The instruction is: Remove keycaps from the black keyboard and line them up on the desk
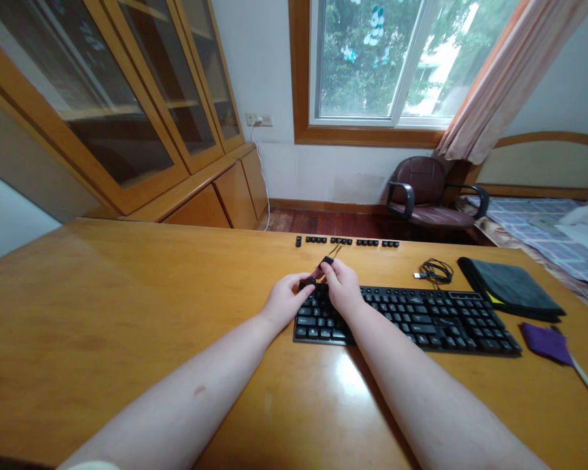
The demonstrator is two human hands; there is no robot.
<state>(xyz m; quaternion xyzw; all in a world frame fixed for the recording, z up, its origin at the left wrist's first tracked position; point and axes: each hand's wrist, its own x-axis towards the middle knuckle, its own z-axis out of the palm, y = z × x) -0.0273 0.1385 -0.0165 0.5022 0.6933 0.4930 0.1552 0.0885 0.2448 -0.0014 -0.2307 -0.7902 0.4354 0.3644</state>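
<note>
The fingers of the right hand [343, 287] are narrow, pinching a small black tool [327, 260] from which two thin wires [334, 249] point away. The left hand [285, 301] has its fingers close together at the upper left corner of the keyboard [421, 318]; whether they hold a key, I cannot tell. For good handling, I think the pinch should be firm but light, the wires not bent, and the keyboard kept flat. Beyond, loose keys [342, 241] stand in small groups along the far edge of the counter [176, 294].
</note>
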